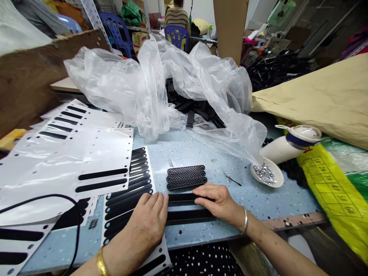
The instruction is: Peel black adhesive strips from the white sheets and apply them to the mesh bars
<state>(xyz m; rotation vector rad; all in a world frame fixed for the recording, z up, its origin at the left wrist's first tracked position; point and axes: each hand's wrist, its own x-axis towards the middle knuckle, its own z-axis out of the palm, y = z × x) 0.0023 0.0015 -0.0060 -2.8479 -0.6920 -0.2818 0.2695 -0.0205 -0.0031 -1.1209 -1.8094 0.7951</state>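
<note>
While resting flat and unclenched at the table (253, 199) edge, pressing black strips (184, 198) with left hand (148, 222) and right hand (220, 201), gripping nothing, just below three grilles (186, 177).

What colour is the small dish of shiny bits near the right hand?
White dish, holding silvery bits; head view.

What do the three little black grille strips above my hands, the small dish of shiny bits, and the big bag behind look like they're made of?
Grille strips: probably molded plastic, matte black, with a fine, regular perforated pattern. Small dish: white and smooth, ceramic or plastic; the bits inside glint silver, likely metal. Big bag: thin clear plastic film, crumpled and glossy, with dark parts showing through it.
</note>
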